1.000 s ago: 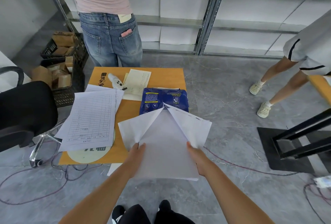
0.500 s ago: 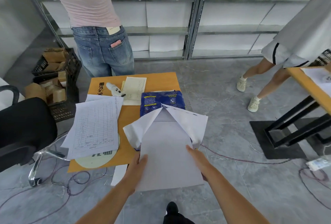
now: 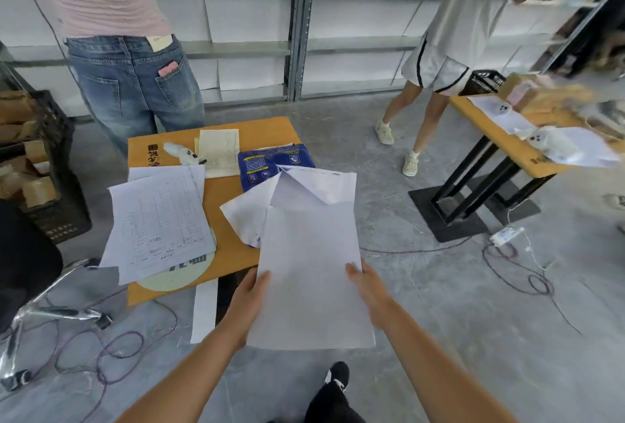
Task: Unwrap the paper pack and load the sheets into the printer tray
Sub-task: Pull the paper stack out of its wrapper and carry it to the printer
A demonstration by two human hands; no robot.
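A stack of white sheets (image 3: 309, 274) sticks out toward me from its opened wrapper (image 3: 274, 165), which is blue outside and white inside. The wrapper's flaps (image 3: 318, 186) are folded back at the far end, over the right side of the orange table (image 3: 233, 246). My left hand (image 3: 248, 301) grips the stack's near left edge, thumb on top. My right hand (image 3: 367, 290) grips its near right edge. The stack's near half hangs past the table edge. No printer or tray is in view.
Printed forms (image 3: 159, 223), a white handheld scanner (image 3: 181, 153) and a cream slip (image 3: 220, 152) lie on the table. A person in jeans (image 3: 135, 84) stands behind it. Another person (image 3: 436, 61) stands by a second table (image 3: 521, 138) at right. Cables (image 3: 521, 267) cross the floor; a black chair (image 3: 27, 260) is left.
The sheet stack has slid farther out of the wrapper toward me, held by both hands. My view has swung right, bringing the second table into sight.
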